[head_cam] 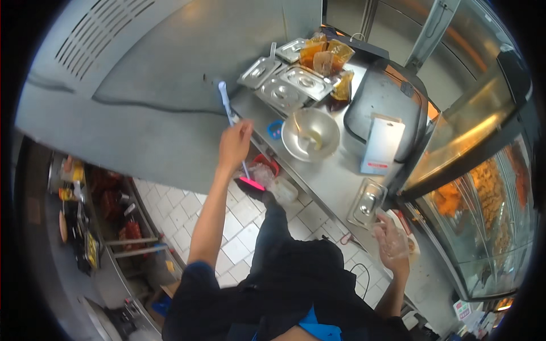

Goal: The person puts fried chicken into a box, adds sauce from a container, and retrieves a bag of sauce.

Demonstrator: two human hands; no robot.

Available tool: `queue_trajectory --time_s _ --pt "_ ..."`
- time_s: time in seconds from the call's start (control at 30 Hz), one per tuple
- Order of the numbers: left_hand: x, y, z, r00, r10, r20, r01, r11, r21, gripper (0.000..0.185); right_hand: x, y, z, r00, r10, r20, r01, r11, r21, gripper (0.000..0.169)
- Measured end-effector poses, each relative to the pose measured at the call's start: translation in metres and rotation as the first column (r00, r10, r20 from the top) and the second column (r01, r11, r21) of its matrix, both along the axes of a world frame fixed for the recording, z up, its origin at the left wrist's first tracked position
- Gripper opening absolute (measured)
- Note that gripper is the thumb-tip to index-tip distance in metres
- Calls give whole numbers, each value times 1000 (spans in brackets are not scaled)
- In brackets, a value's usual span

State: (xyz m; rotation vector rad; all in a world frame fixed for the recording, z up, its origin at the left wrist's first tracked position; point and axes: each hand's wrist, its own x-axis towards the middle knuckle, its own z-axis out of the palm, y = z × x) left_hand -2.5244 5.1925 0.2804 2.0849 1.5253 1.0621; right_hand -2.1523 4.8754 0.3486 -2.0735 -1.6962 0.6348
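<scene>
My bare left hand [235,147] is closed around the pale handle of a broom [224,96]. Down by the floor, its pink and black head [248,183] lies close to my shoe. My right hand [391,244] wears a clear plastic glove, with its fingers apart, over the right end of the steel counter. Beneath and beside it is a white box [413,249], partly hidden; whether the fingers touch it I cannot tell. Just beyond those fingers sits a lidded steel pan [366,204].
A steel bowl [310,135] stands on the counter [337,181], near several lidded pans [279,94] and bags of brown sauce [327,55]. A white carton [382,145] stands farther right. Beside the counter is a glass food display [482,213]. A red container [266,164] is below the counter.
</scene>
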Motion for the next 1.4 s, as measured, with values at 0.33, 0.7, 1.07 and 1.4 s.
queue_trajectory --time_s 0.33,0.7,1.07,1.4 --pt "57 320 -27 700 -89 -709 -28 988 -152 30 -110 15 -22 625 -743 -239 663 667 -340 36" --pt "-49 319 86 954 -300 -7 260 837 -481 29 -85 143 -15 785 -555 -274 468 822 -324 37" --pt "22 355 24 701 -423 -574 156 877 -455 24 -82 287 20 977 -212 -10 201 940 -274 29" --pt "30 342 -14 791 -281 -543 193 958 -214 21 -154 453 -59 964 182 195 -228 941 248 16"
